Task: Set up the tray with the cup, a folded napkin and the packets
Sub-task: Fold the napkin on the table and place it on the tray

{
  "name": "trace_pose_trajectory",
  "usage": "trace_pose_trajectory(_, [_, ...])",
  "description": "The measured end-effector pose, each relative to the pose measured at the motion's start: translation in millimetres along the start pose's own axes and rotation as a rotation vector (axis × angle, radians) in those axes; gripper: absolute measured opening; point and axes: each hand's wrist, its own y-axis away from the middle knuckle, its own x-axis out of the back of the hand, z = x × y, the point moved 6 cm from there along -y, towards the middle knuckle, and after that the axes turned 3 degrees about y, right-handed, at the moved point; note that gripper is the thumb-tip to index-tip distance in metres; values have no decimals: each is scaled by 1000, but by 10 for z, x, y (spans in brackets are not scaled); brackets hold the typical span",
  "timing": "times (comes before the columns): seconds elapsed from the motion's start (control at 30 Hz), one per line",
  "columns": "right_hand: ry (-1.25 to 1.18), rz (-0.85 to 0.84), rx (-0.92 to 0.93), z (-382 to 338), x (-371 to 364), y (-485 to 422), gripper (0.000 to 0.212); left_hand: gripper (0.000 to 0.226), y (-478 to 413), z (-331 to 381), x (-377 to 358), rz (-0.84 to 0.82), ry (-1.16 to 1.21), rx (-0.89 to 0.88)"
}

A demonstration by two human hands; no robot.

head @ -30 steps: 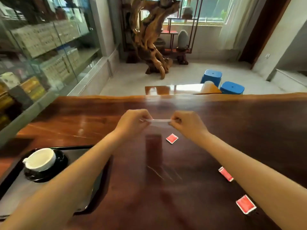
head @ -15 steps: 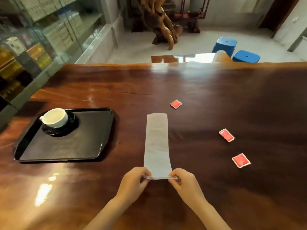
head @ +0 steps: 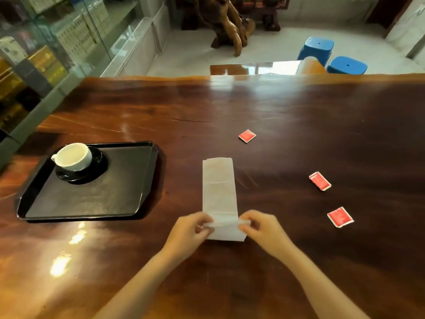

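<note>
From the head camera, a long white napkin (head: 219,192), folded into a narrow strip, lies lengthwise on the dark polished wooden table (head: 299,139), running away from the person. Both hands meet at its near end: the left hand (head: 187,233) pinches the left edge between thumb and fingers, and the right hand (head: 264,229) pinches the right edge the same way, so that a fold of paper is raised between them while a short flap of napkin rests on the wood just below the fingers. To the left of the napkin, well apart from it, sits a black tray (head: 138,185). In the tray's far left corner a white cup (head: 73,157) stands upright on a black saucer (head: 96,169), its handle pointing left; the other part of the tray floor is bare. Three red packets lie on the table to the right of the napkin, none touching it: one packet (head: 247,135) beyond the napkin's far end, a second packet (head: 320,180) further right, and a third packet (head: 340,216) nearest the right hand. Past the table's far edge stand two blue stools (head: 331,56), and a glass display case (head: 46,49) runs along the left.
</note>
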Motion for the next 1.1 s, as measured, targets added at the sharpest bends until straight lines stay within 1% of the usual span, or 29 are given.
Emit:
trace_pose_trajectory(0.1, [23, 47, 18, -165, 324, -509, 18, 15, -558, 136, 297, 26, -15, -36])
trace_pose_trajectory(0.17, [32, 70, 1, -257, 496, -875, 21, 17, -975, 157, 446, 32, -23, -9])
trace_pose_trajectory(0.27, [10, 120, -47, -298, 643, -1411, 21, 17, -1571, 80, 568, 39, -11, 55])
trace_pose_trajectory(0.4, [-18, 120, -134, -138, 558, -2010, 19, 15, -2135, -220, 536, 32, 24, 138])
trace_pose_trajectory(0.53, [2, 81, -215, 180, 312, -2413, 16, 14, -2477, -627, 325, -13, 54, 232])
trace_pose_trajectory(0.63, [50, 53, -264, 398, 157, -2569, 22, 17, -2622, -918, 143, -71, 85, 305])
trace_pose_trajectory(0.7, [88, 76, -261, 481, 115, -2631, 30, 21, -2662, -1054, 111, -41, 111, 356])
trace_pose_trajectory(0.77, [88, 119, -250, 514, 139, -2654, 38, 27, -2600, -1087, 171, 64, 109, 394])
trace_pose_trajectory(0.83, [64, 195, -261, 541, 254, -2636, 40, 31, -2378, -981, 280, 243, -4, 338])
trace_pose_trajectory(0.87, [54, 253, -269, 555, 347, -2617, 39, 32, -2213, -897, 286, 320, -57, 273])
trace_pose_trajectory(0.9, [50, 307, -268, 566, 431, -2595, 38, 32, -2023, -801, 216, 357, -87, 203])
trace_pose_trajectory(0.93, [58, 341, -251, 569, 474, -2574, 37, 33, -1832, -710, 65, 349, -116, 130])
trace_pose_trajectory(0.97, [84, 338, -218, 557, 463, -2562, 37, 35, -1655, -636, -160, 298, -189, 67])
trace_pose_trajectory(1.0, [127, 295, -173, 542, 386, -2554, 37, 40, -1497, -600, -431, 221, -291, 22])
trace_pose_trajectory(1.03, [176, 225, -123, 527, 259, -2537, 38, 48, -1370, -607, -682, 140, -388, 19])
trace_pose_trajectory(1.1, [254, 107, -53, 536, -5, -2485, 38, 61, -1232, -728, -978, 47, -503, 112])
